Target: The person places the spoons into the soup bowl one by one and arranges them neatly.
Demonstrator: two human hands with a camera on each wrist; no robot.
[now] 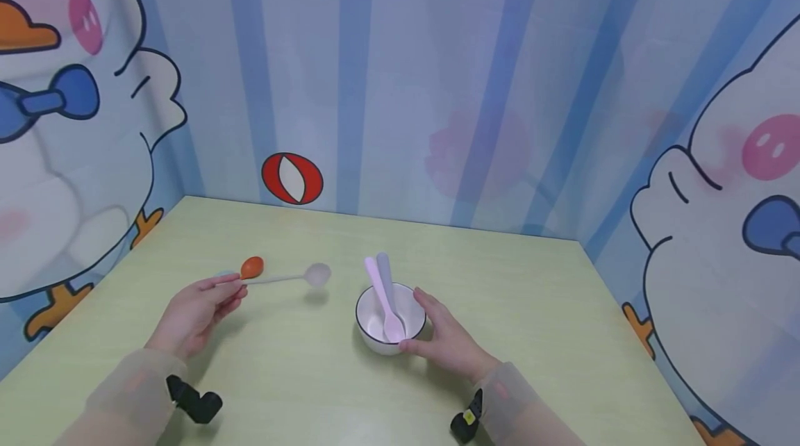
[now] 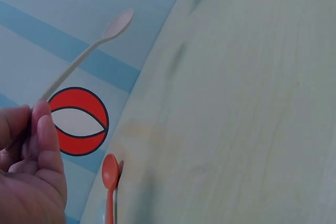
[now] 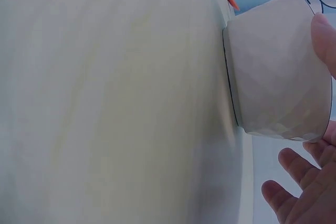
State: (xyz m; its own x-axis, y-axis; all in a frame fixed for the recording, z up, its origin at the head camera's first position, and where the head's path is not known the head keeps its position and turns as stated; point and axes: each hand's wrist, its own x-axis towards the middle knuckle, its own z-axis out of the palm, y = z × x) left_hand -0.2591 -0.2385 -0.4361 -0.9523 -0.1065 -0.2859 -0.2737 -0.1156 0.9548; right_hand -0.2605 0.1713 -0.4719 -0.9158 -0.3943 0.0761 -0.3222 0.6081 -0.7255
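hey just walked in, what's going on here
A person is sorting out spoons and a bowl at a table. Their left hand pinches a pale spoon by its handle, holding it above the table. Their right hand grips the side of a white bowl, in which a pink spoon and a lavender spoon already stand leaning. An orange spoon lies on the table near the left hand, not yet in the bowl.

The person's bare left grip is raised, thumb and fingertips pinched together, the left forearm slanting in from the lower left. The bare right grip curves, thumb and forefinger spread apart.
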